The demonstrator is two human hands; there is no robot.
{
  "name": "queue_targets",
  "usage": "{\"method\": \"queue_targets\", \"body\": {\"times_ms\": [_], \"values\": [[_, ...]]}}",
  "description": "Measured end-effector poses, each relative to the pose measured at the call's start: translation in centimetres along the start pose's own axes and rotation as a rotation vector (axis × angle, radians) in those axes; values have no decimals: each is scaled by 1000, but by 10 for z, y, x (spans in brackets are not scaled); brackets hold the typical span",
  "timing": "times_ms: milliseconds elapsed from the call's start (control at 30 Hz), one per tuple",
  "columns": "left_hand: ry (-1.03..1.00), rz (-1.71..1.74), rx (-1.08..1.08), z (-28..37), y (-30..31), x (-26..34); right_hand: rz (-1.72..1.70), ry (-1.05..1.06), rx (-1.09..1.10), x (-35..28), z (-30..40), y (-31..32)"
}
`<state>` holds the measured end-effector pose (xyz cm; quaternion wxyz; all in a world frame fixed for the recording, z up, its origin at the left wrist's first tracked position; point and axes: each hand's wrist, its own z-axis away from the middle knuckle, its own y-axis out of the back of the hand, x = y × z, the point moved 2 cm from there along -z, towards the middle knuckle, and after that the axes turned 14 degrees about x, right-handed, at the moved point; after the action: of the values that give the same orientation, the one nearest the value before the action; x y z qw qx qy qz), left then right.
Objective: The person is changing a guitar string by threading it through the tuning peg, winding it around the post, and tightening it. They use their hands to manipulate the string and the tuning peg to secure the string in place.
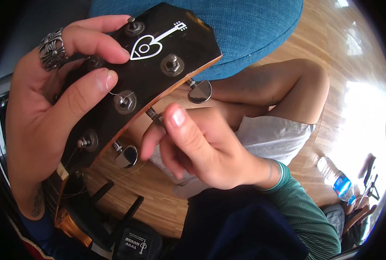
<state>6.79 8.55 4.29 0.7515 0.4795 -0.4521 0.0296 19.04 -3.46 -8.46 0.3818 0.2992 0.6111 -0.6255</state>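
A black guitar headstock [147, 74] with a white heart-shaped guitar emblem slants across the upper left. My left hand [66, 78], wearing a wide metal ring [53, 49], rests over its face, thumb tip beside a tuning post [123, 101]. A thin string [115, 93] curls around that post, one end by the thumb. Below the headstock's edge, my right hand [193, 139] pinches the middle tuning peg [154, 113] between thumb and fingers; its button is hidden. Chrome tuner buttons show on either side, one above [200, 91] and one below [127, 156]. Another string runs from the lowest post [86, 141] toward the nut [62, 171].
A blue upholstered seat [261, 29] lies beyond the headstock. Crossed legs in light shorts [271, 136] are on the wood floor [310, 42]. A plastic bottle [337, 180] lies at right, near part of another person [359, 214]. A black case or bag [137, 242] bears writing.
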Motion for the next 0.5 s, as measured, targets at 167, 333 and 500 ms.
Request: {"method": "queue_targets", "body": {"times_ms": [167, 333, 500], "values": [[-5, 67, 6, -2, -2, -3, -544, -581, -408, 11, -1, -7], [3, 18, 26, -1, -3, -3, 844, 554, 393, 4, -5, -8], [11, 42, 20, 0, -4, 0, 569, 360, 215, -1, 2, 5]]}}
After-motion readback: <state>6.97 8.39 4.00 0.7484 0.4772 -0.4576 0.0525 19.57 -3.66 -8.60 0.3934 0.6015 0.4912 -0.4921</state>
